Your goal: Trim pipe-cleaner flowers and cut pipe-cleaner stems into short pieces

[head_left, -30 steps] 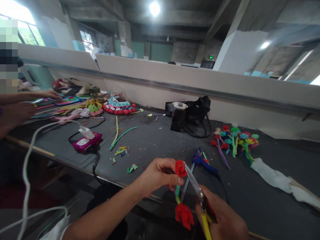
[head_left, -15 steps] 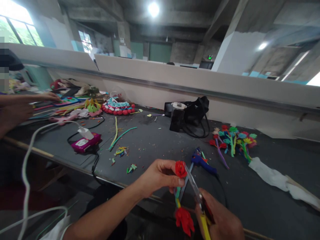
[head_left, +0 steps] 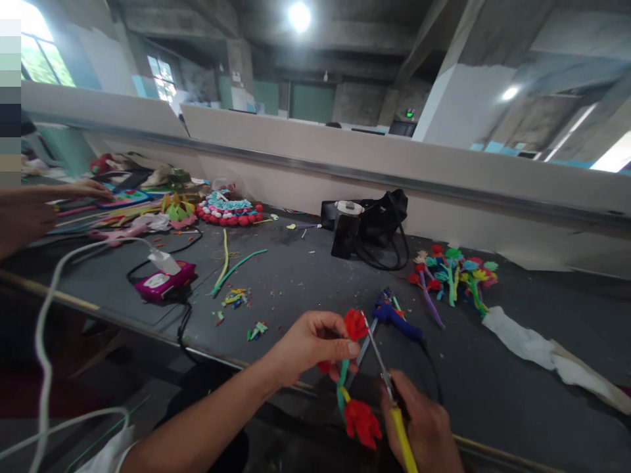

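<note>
Between thumb and fingers, my left hand [head_left: 315,345] pinches a small fuzzy craft flower [head_left: 355,324] with red petals, just under its head. Its green stem runs down to a larger red bloom [head_left: 363,422] hanging below; a bit of red also shows behind my fingers. My right hand [head_left: 419,420] is closed round scissors [head_left: 377,351] with a yellow handle. Their tips touch or nearly touch the right side of the upper red flower. Behind the blades lies a blue glue gun [head_left: 397,320] on the table.
Colourful fuzzy flowers [head_left: 453,266] lie at right beside a white-wrapped bundle [head_left: 522,338]. A black bag [head_left: 389,223] and phone [head_left: 345,235] are at the back. At left are a purple power strip [head_left: 165,281], coloured scraps [head_left: 236,297] and another person's hand [head_left: 86,190].
The upper flower has turned so its petals show from the side instead of its face. The scissors have tilted more upright, and the blades look closer together. My right hand has shifted slightly left.
</note>
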Motion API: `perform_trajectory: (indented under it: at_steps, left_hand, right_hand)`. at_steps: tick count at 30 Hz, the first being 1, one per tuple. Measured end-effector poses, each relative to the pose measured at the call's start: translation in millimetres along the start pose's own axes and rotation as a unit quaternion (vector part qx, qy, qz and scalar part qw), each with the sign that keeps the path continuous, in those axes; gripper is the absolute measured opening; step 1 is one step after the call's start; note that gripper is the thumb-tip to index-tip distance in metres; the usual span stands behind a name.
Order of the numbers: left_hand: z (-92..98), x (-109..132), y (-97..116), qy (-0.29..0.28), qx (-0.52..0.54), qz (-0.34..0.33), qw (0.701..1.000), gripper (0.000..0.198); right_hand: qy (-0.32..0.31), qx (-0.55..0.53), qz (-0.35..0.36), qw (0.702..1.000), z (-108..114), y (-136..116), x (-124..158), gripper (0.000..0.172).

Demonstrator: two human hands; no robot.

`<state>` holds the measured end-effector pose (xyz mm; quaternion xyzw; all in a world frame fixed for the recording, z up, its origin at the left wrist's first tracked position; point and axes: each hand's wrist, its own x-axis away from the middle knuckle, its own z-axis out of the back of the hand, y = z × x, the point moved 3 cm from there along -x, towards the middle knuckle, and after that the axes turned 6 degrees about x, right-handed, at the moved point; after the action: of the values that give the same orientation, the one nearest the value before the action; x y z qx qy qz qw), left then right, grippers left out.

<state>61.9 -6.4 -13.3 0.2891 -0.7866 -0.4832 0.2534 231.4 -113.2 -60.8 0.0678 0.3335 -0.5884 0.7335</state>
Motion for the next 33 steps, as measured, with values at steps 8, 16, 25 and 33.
perform_trajectory:
  at_steps: [8,16,25,33]
  left_hand:
    - [2.7,-4.8,3.4,0.062,-0.001,-0.002,0.998,0.035]
    - [5.8,-4.1,5.3,0.023,0.024,-0.04,0.999,0.031]
    - [1.3,0.5,6.9,0.008,0.044,-0.047,0.998,0.032]
    - [-1.2,1.1,4.0,-0.002,0.045,-0.061,0.997,0.027]
  right_hand:
    - [-0.018,-0.034,-0.106,0.994,-15.8,1.5,-14.3,0.034]
    - [0.067,-0.018,-0.15,0.986,-0.8,4.3,-22.0,0.036]
    - [0.081,-0.002,-0.041,0.996,3.7,-13.8,-16.0,0.017]
    - [0.025,0.037,-0.042,0.998,-3.7,-13.6,-12.4,0.023]
